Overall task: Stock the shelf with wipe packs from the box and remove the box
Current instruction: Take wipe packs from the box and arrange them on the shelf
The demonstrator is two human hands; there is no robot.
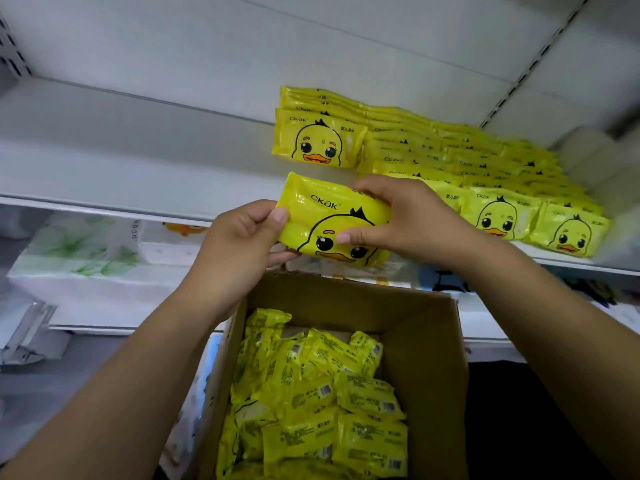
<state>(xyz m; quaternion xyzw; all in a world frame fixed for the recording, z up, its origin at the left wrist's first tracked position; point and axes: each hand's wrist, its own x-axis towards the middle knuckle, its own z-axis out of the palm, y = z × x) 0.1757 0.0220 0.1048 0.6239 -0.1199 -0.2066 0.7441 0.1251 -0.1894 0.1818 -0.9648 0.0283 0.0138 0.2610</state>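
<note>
A yellow wipe pack (322, 216) with a duck face is held in the air in front of the shelf edge. My left hand (239, 237) grips its left end and my right hand (401, 216) grips its right side. Below them stands an open cardboard box (429, 341) holding several more yellow packs (322, 393), back side up. On the white shelf (138, 161), rows of the same packs (450, 161) stand upright at the right, and one short row (317, 140) stands further left.
The left half of the shelf is bare. White rolled goods (595, 150) stand at the far right of the shelf. The lower shelf holds tissue packs with green flower print (86, 254). A slotted upright (530, 64) runs up the back right.
</note>
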